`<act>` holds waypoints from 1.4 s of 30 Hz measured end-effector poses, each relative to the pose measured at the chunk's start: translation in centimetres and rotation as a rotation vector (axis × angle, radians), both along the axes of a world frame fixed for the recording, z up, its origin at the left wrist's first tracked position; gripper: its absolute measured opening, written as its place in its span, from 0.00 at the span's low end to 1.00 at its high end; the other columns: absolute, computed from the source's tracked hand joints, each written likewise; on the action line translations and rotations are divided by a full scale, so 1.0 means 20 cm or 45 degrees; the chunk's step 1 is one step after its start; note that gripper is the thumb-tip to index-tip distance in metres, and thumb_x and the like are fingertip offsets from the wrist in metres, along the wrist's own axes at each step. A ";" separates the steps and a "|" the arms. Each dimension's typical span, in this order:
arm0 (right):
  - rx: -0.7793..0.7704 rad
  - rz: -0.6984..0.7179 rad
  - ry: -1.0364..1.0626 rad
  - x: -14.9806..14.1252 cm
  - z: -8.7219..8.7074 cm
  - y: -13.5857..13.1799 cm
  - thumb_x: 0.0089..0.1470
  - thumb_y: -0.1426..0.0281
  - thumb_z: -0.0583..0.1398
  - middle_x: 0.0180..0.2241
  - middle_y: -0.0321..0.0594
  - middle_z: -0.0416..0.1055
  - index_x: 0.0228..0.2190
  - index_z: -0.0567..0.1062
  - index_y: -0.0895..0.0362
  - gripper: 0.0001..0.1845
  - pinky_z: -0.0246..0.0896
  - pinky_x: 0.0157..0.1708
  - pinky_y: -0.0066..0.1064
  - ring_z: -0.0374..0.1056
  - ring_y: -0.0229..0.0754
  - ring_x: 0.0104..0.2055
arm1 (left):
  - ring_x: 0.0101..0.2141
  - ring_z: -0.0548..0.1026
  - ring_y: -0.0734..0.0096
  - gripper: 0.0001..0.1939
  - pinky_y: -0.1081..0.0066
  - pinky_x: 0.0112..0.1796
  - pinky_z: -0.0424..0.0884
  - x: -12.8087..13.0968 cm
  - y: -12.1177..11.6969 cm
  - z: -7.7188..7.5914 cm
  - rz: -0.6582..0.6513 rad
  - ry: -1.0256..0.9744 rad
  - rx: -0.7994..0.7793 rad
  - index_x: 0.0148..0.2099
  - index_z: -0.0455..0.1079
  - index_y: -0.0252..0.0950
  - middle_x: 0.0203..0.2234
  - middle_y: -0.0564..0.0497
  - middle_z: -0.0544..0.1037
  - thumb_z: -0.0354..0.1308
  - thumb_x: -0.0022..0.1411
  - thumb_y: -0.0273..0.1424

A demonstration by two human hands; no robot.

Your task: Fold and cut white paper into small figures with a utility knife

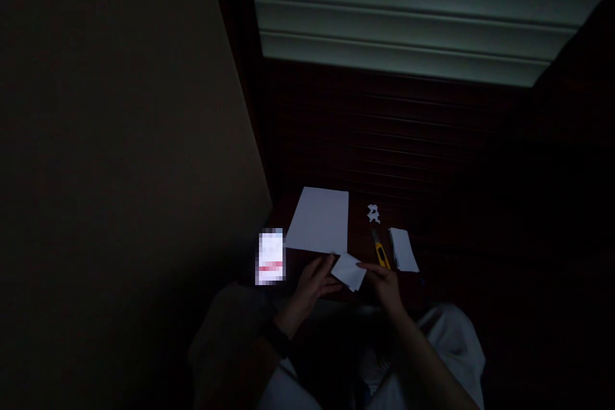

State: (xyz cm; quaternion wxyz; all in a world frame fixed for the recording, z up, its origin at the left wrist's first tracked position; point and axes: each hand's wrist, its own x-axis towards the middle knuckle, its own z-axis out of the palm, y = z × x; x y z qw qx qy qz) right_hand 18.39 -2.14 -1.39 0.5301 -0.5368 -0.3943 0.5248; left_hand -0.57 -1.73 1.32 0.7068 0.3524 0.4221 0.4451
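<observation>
A small folded piece of white paper [348, 272] is held between my two hands above the near edge of a dark table. My left hand [314, 280], with a dark band at the wrist, grips its left corner. At the right corner, my right hand [384, 283] pinches the paper between thumb and fingers. Just beyond the right hand lies a yellow box cutter [381, 255]. A large white sheet of paper [321, 220] lies flat beyond the left hand. The dim light hides the finer folds.
On the right is a stack of white paper [404, 250], and small paper scraps [373, 213] lie behind the cutter. A lit, blurred-out screen [270, 257] stands at the left. A wall [144, 109] rises on the left, and slatted panels [408, 25] stand behind the table.
</observation>
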 end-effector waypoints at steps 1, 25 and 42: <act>0.031 -0.015 -0.050 -0.01 0.00 0.00 0.41 0.63 0.64 0.28 0.41 0.77 0.30 0.80 0.54 0.12 0.64 0.32 0.37 0.70 0.48 0.32 | 0.37 0.76 0.61 0.24 0.61 0.38 0.73 0.01 0.00 -0.02 0.036 0.023 0.021 0.48 0.67 0.35 0.43 0.41 0.74 0.58 0.53 0.45; 0.190 0.468 -0.387 -0.02 0.15 -0.02 0.45 0.60 0.63 0.22 0.33 0.67 0.29 0.73 0.56 0.13 0.54 0.23 0.26 0.60 0.36 0.24 | 0.34 0.76 0.62 0.12 0.70 0.34 0.70 -0.02 0.04 -0.03 -0.158 0.506 0.475 0.36 0.76 0.34 0.32 0.46 0.79 0.62 0.48 0.34; 0.154 0.546 -0.391 0.02 0.24 -0.02 0.46 0.57 0.61 0.21 0.33 0.64 0.26 0.73 0.57 0.16 0.50 0.23 0.25 0.58 0.35 0.23 | 0.28 0.76 0.64 0.21 0.69 0.29 0.71 -0.02 0.06 -0.03 -0.133 0.308 0.259 0.39 0.74 0.31 0.27 0.46 0.79 0.67 0.43 0.37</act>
